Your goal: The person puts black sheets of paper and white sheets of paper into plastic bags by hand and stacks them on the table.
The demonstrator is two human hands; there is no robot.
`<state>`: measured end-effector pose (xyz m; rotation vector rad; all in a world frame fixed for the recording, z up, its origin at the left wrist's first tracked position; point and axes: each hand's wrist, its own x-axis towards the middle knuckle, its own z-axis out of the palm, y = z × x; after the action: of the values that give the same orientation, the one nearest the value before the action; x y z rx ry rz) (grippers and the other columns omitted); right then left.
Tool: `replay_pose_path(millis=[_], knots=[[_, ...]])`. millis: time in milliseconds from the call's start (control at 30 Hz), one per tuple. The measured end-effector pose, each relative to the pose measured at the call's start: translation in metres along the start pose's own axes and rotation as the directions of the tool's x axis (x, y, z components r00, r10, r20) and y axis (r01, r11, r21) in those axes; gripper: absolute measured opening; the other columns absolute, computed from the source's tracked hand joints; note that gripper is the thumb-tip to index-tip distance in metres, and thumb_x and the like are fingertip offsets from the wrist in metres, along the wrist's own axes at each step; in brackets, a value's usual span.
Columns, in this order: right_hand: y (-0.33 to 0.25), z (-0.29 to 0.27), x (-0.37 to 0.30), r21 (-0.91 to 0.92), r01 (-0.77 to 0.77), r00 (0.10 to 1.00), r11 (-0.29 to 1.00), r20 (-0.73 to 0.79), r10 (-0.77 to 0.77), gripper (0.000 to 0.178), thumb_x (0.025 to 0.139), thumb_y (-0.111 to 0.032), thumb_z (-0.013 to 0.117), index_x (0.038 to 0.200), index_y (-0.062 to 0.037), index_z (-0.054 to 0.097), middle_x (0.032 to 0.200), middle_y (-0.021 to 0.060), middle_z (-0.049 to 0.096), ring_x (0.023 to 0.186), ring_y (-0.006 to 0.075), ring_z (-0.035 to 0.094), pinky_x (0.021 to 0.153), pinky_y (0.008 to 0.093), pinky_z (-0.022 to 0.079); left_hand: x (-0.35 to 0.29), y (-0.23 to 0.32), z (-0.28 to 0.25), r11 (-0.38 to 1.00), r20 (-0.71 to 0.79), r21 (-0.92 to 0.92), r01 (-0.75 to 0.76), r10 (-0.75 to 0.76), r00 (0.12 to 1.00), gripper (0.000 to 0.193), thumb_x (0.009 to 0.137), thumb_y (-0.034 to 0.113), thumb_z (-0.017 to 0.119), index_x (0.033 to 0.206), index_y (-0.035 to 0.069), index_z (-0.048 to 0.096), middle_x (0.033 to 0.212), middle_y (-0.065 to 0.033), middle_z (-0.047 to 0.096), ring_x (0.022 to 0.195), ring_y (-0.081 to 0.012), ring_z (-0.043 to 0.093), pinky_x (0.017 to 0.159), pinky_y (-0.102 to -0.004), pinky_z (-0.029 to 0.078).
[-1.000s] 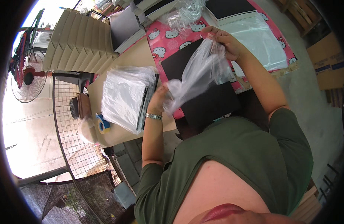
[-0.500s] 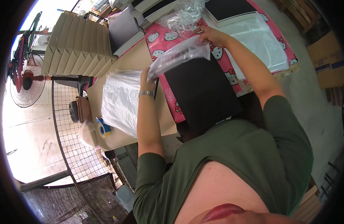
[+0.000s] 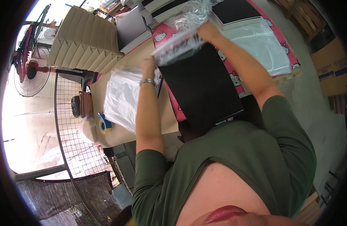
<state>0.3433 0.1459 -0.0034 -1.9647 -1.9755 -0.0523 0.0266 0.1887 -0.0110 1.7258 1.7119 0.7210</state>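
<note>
A clear plastic bag [image 3: 176, 48] stretches between my two hands above the far end of a flat black rectangular piece, like a book or cover [image 3: 203, 84]. My left hand [image 3: 147, 66], with a watch on its wrist, is closed on the bag's left end. At the other end my right hand [image 3: 209, 32] grips it with curled fingers. The black piece lies in front of my chest, its far edge partly behind the plastic. I cannot tell whether it is inside the bag. A stack of clear plastic bags [image 3: 122, 96] lies beside my left forearm.
Blue tape dispenser [image 3: 104, 123] sits near the table's left edge. Tall beige stacks [image 3: 83, 41] and grey-covered books [image 3: 132, 32] stand at the back left. Crumpled plastic [image 3: 192, 17] lies at the back; more clear bags [image 3: 262, 47] and a black-topped stack [image 3: 237, 13] are right.
Both hands have moved slightly away from me with the plastic bag, and my right hand's fingers have curled in more. More of the black piece's far end now shows.
</note>
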Motion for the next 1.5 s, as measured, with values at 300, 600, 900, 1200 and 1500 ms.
replay_pose_path(millis=[300, 600, 900, 1200, 1500], knots=[[-0.018, -0.208, -0.050, 0.959, -0.281, 0.949, -0.031, 0.273, -0.155, 0.015, 0.083, -0.009, 0.051, 0.094, -0.0005, 0.056, 0.074, 0.0041, 0.060, 0.066, 0.0110, 0.060, 0.056, 0.0232, 0.050, -0.094, 0.123, -0.176, 0.623, 0.517, -0.715, 0.317, 0.166, 0.840, 0.014, 0.086, 0.018, 0.048, 0.081, 0.008, 0.057, 0.062, 0.0005, 0.054, 0.040, -0.0062, 0.040, 0.041, -0.0182, 0.032], [0.016, -0.065, -0.181, 0.760, -0.465, 0.876, -0.455, 0.470, -0.110, 0.028, 0.086, -0.008, 0.049, 0.112, 0.0017, 0.048, 0.096, 0.0064, 0.060, 0.080, 0.0136, 0.060, 0.078, 0.0282, 0.050, -0.148, -0.021, -0.077, 0.531, 0.748, -0.521, 0.669, -0.094, 0.657, 0.009, 0.069, 0.001, 0.051, 0.069, 0.009, 0.050, 0.055, 0.0014, 0.041, 0.038, -0.0074, 0.028, 0.048, -0.0248, 0.031], [0.001, 0.001, -0.245, 0.854, -0.446, 0.857, -0.266, 0.494, 0.147, 0.032, 0.086, -0.022, 0.057, 0.110, -0.0007, 0.052, 0.090, 0.0035, 0.059, 0.074, 0.0134, 0.056, 0.068, 0.0263, 0.044, -0.221, -0.093, 0.038, 0.136, 0.568, -0.801, 0.583, -0.132, 0.812, 0.017, 0.091, 0.016, 0.044, 0.076, 0.011, 0.049, 0.065, 0.0020, 0.045, 0.047, -0.0085, 0.036, 0.046, -0.0220, 0.033], [-0.020, -0.025, -0.290, 0.724, -0.467, 0.882, 0.508, 0.422, 0.209, 0.026, 0.083, -0.024, 0.061, 0.086, 0.0016, 0.057, 0.063, 0.0070, 0.053, 0.060, 0.0134, 0.047, 0.059, 0.0298, 0.040, -0.292, -0.075, 0.022, 0.694, 0.351, -0.619, 0.368, -0.174, 0.920, 0.029, 0.087, 0.030, 0.058, 0.069, 0.007, 0.055, 0.062, 0.0065, 0.048, 0.054, -0.0029, 0.038, 0.050, -0.0216, 0.031], [-0.016, -0.035, -0.372, 0.645, -0.738, 0.651, 0.199, 0.758, -0.043, 0.019, 0.084, -0.013, 0.059, 0.099, -0.0032, 0.054, 0.070, 0.0012, 0.059, 0.058, 0.0071, 0.050, 0.051, 0.0226, 0.040, -0.368, -0.078, -0.005, 0.620, 0.543, -0.498, 0.606, -0.322, 0.775, 0.028, 0.090, 0.028, 0.053, 0.078, 0.004, 0.058, 0.057, 0.0017, 0.054, 0.050, -0.0055, 0.046, 0.049, -0.0226, 0.037]])
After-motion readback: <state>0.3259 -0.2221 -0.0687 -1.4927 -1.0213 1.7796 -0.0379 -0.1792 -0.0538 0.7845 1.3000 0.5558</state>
